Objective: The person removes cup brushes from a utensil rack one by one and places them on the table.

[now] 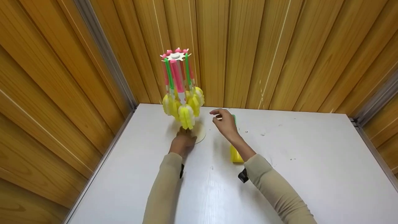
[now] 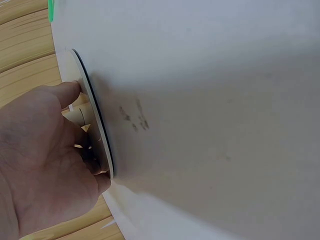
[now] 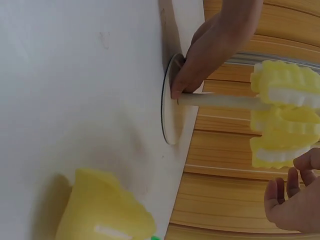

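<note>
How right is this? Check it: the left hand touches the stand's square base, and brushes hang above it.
Wrong on shape: the base is round, not square, as the right wrist view shows. The left hand does touch it, and brushes hang above it.

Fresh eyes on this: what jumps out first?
The tall stand, left of centre toward the table's back, hung with pink and green handles ending in yellow heads. Then the left hand on its round base, the right hand raised beside it. Last, a yellow item partly behind the right forearm.
</note>
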{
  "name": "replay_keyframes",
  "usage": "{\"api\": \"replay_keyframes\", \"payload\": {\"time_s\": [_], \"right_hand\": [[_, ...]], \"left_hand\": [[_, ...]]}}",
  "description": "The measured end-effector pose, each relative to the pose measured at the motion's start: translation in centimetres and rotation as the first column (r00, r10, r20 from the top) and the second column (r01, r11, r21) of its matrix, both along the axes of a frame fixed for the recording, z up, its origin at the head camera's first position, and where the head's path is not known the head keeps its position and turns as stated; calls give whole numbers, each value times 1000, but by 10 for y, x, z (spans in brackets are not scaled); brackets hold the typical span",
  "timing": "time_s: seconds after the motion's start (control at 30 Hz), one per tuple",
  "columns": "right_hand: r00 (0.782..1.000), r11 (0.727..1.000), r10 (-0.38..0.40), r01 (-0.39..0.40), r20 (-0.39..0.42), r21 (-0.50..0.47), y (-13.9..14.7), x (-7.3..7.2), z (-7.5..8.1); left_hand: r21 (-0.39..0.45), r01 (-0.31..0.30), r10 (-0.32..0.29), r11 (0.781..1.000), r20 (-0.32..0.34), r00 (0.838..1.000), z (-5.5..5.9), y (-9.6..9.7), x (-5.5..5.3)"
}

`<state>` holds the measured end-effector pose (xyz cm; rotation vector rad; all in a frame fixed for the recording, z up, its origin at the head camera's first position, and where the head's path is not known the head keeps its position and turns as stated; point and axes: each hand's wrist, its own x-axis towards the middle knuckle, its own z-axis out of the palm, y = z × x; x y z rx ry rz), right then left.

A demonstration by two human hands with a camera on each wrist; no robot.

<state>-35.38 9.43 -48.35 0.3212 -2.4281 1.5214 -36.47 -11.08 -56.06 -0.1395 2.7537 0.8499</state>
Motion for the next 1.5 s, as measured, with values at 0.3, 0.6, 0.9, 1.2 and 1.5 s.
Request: {"api": "replay_keyframes", "payload": {"time_s": [0.3, 0.6, 0.9, 1.2, 1.5], "right_hand": [[992, 987, 124, -124, -12, -100, -25, 4, 23], [982, 976, 184, -188, -42, -112, -43, 11, 38], [973, 963, 228, -232, -44, -135, -50, 7, 46], [976, 967, 215, -219, -39, -133, -57, 2, 49], [976, 969, 209, -215, -59, -119, -76, -6, 60]], "left_hand": [[-71, 23, -26, 997, -35, 999, 0, 0, -2], [-41, -23, 21, 999, -42, 999, 2, 2, 3], [-95, 86, -90, 992, -32, 995, 2, 1, -1], [-52, 29, -32, 998, -58, 998, 5, 4, 7], [-79, 22, -27, 997, -66, 997, 5, 4, 8]]}}
